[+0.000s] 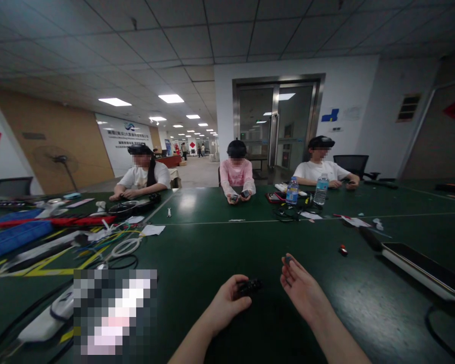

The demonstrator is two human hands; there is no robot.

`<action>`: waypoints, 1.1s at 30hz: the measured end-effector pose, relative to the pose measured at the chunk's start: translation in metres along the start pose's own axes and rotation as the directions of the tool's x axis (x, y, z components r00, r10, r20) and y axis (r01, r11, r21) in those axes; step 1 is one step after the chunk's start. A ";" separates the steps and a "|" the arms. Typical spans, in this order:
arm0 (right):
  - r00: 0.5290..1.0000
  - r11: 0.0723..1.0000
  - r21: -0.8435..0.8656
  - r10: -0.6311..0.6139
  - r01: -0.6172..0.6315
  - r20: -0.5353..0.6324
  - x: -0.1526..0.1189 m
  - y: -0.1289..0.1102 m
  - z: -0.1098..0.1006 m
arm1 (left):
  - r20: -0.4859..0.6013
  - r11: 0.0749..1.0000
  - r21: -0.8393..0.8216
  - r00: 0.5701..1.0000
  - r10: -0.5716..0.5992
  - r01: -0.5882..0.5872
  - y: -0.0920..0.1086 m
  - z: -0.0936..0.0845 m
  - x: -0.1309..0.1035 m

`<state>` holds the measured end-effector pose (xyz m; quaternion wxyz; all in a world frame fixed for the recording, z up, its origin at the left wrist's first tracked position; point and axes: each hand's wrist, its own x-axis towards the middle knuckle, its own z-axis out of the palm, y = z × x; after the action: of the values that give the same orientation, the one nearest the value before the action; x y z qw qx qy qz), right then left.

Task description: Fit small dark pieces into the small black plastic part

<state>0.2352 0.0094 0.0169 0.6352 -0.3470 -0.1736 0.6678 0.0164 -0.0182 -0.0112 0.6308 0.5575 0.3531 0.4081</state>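
Note:
My left hand [227, 301] is closed around a small black device [249, 287], held just above the dark green table [212, 242]. My right hand [301, 288] is a short way to the right of it, fingers together, pinching a tiny dark part [288, 260] at the fingertips. The two hands do not touch. Both forearms come in from the bottom edge.
Three people sit across the table, each handling small items. Two water bottles [291, 190] stand at mid-back. Cables and tools [109, 242] litter the left side. A flat dark tablet [420, 265] lies right, a small red part [343, 249] nearer.

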 end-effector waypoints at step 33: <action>0.802 0.163 -0.793 0.020 0.587 0.597 -0.029 0.018 0.020 | -0.023 0.999 0.042 0.999 0.024 -0.023 -0.001 0.000 0.002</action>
<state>0.2068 -0.0168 0.0253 0.3328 -0.4436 -0.7614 0.3357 0.0179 -0.0163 -0.0118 0.6100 0.5696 0.3626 0.4146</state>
